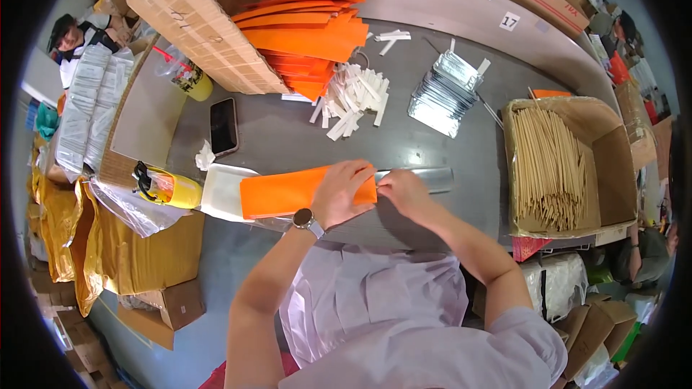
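A flat orange piece (281, 193), apparently a thin stack of fabric or paper, lies across the near edge of the table. My left hand (342, 191), with a watch on its wrist, is closed over its right end, fingers bent on top. Just beside that end, my right hand (405, 193) has its fingertips pinched together; whatever is between them is too small to make out. A silver foil-like strip (440, 179) extends out from behind the right hand. Under the orange piece's left end is a white tray-like holder (225, 191).
Behind my hands are white strips (353, 101), silver packets (443, 94) and a phone (224, 126). Orange pieces (310, 36) spill from a cardboard box (209, 36). Wooden sticks (546, 166) fill a carton (613, 180) at right. Yellow cups (184, 191) stand at left.
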The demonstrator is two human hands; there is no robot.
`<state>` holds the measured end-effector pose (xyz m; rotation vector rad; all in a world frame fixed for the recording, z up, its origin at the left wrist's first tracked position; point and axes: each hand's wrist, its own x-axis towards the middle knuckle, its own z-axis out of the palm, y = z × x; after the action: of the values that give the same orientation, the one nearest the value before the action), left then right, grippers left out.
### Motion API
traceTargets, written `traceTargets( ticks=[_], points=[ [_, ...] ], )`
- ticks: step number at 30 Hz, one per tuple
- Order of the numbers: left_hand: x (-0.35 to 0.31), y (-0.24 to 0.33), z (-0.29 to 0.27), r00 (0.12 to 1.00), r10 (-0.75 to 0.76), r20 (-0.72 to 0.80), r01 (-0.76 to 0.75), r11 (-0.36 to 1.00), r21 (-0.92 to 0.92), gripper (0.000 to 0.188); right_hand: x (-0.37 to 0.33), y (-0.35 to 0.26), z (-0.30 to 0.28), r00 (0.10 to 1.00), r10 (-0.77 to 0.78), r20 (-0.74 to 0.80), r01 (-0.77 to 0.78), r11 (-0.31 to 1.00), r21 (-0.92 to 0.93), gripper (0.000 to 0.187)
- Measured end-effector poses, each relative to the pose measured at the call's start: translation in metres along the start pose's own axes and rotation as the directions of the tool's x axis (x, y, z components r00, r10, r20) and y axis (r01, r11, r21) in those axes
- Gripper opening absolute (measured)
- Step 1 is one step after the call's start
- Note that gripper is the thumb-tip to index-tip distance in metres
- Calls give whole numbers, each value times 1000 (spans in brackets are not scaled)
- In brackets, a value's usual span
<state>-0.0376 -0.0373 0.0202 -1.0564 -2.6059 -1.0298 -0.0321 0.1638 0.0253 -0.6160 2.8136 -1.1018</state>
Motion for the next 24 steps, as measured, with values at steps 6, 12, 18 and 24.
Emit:
traceTargets(
  ticks=[6,12,18,24],
  points=[
    [-5,-3,2,999,21,-49,-22,999,-23,76,15,-6,-19,933,311,179,-357,860,365,22],
    [-1,-2,3,999,4,-45,-4,1000,-5,76,31,8,-5,774,339,534,-624,268,734,52],
    [-2,-3,-6,999,-38,0,38,999,24,75,28,21,-18,737,279,615,-648,37,760,48],
    [0,-2,-18,994,-99,49,95,992,78,76,-1,86,-62,699,527,484,-610,84,788,42]
  ],
)
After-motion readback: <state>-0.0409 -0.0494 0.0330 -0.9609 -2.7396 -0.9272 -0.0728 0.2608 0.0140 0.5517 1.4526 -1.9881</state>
